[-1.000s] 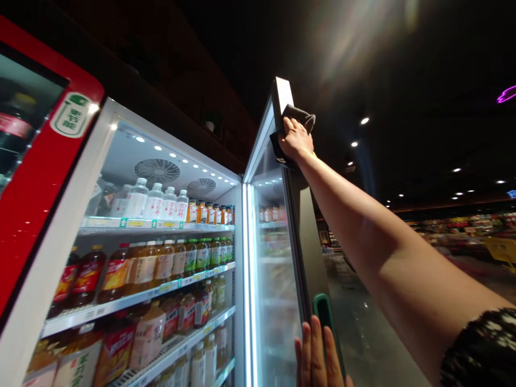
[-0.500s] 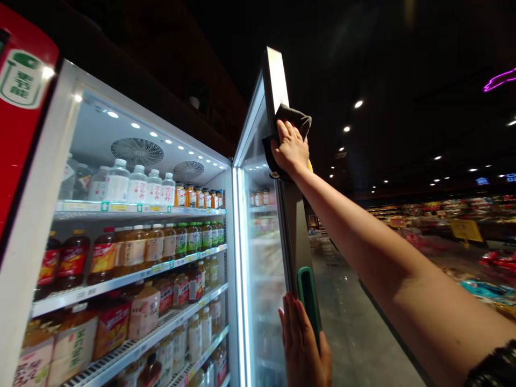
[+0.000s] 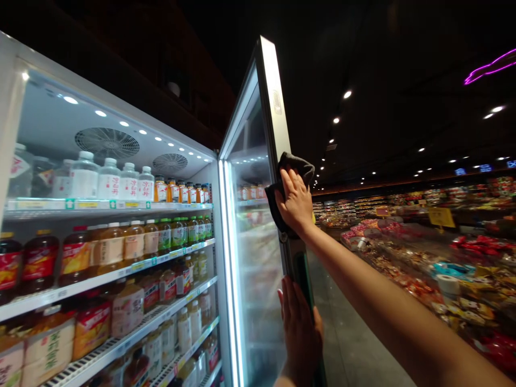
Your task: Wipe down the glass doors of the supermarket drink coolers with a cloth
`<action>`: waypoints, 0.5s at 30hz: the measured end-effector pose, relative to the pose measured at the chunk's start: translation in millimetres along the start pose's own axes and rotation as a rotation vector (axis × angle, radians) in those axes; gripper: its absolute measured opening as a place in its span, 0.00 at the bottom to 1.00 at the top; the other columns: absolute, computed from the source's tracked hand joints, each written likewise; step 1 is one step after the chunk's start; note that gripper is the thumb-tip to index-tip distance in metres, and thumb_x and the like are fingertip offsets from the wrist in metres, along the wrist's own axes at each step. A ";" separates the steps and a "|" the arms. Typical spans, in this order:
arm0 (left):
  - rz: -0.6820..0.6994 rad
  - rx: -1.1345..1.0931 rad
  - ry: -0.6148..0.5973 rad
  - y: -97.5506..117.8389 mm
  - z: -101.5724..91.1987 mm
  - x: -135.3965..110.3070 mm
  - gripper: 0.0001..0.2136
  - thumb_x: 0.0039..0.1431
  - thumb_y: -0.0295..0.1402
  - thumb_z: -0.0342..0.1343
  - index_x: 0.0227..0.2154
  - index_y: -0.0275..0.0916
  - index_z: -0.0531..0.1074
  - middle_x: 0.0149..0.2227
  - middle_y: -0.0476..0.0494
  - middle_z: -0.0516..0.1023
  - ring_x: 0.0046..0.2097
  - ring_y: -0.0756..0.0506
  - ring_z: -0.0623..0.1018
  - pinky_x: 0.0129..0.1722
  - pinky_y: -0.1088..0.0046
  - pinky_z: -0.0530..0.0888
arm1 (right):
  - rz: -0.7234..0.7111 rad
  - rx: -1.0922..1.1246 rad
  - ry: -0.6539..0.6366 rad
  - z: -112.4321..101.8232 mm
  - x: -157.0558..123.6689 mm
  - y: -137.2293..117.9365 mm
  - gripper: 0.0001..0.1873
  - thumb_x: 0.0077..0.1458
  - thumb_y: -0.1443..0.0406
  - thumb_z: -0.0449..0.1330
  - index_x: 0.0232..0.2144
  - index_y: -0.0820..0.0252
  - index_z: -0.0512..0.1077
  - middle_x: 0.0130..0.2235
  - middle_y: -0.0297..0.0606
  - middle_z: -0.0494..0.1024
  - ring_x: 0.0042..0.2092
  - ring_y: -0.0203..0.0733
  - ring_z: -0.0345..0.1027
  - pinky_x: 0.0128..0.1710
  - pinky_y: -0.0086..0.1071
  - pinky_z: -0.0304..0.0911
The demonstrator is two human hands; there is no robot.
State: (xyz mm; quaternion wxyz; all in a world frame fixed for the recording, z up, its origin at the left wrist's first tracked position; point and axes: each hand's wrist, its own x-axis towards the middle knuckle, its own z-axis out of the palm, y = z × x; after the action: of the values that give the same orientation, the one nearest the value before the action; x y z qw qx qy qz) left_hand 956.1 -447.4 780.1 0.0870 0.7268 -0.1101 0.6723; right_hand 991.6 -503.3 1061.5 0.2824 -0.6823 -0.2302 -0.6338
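My right hand (image 3: 296, 203) presses a dark grey cloth (image 3: 291, 166) against the edge frame of the open glass fridge door (image 3: 258, 226), about halfway up. Its fingers are closed over the cloth. My left hand (image 3: 300, 328) lies flat with fingers stretched out on the inner side of the door, beside the green door handle (image 3: 305, 274), which it partly hides.
The open fridge (image 3: 113, 226) on the left holds lit shelves of drink bottles. To the right a grey floor aisle (image 3: 350, 344) runs past long low displays of packaged goods (image 3: 443, 269). The ceiling is dark with small spotlights.
My right hand has slid the cloth down the door's edge from the top corner to mid-height. My left hand stays flat by the handle. The view has shifted right and down.
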 end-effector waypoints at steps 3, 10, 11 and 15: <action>0.015 0.030 -0.015 7.6 13.4 0.5 0.42 0.60 0.20 0.52 0.72 0.27 0.35 0.73 0.25 0.39 0.73 0.32 0.47 0.66 0.48 0.67 | 0.012 0.015 -0.021 -1.1 -33.1 16.9 0.30 0.67 0.58 0.48 0.68 0.57 0.58 0.71 0.43 0.58 0.72 0.48 0.47 0.69 0.47 0.50; 0.074 0.007 -0.205 16.8 17.7 4.3 0.46 0.56 0.20 0.54 0.72 0.28 0.31 0.72 0.24 0.43 0.72 0.32 0.50 0.64 0.49 0.71 | 0.059 -0.054 -0.094 -8.6 -21.0 38.2 0.32 0.65 0.59 0.49 0.70 0.53 0.54 0.71 0.44 0.57 0.71 0.52 0.50 0.67 0.53 0.53; 0.098 -0.004 -0.222 16.7 15.2 5.1 0.46 0.57 0.21 0.53 0.72 0.28 0.31 0.72 0.24 0.45 0.72 0.33 0.51 0.64 0.49 0.71 | 0.065 -0.068 -0.088 -8.3 -5.6 38.3 0.33 0.65 0.59 0.50 0.70 0.52 0.53 0.72 0.44 0.56 0.71 0.53 0.50 0.66 0.54 0.54; 0.169 -0.010 -0.246 14.5 8.9 4.4 0.43 0.60 0.23 0.53 0.72 0.27 0.32 0.72 0.25 0.49 0.73 0.35 0.49 0.65 0.52 0.70 | 0.092 -0.092 -0.026 -2.5 42.4 40.1 0.34 0.63 0.62 0.51 0.70 0.51 0.53 0.72 0.45 0.55 0.70 0.55 0.52 0.65 0.56 0.55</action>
State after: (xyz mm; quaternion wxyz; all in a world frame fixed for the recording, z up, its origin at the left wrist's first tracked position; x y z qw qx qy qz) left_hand 960.9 -464.0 783.5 0.0193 0.7914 -0.1841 0.5825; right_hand 1020.6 -536.3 1100.0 0.2764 -0.7127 -0.1729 -0.6211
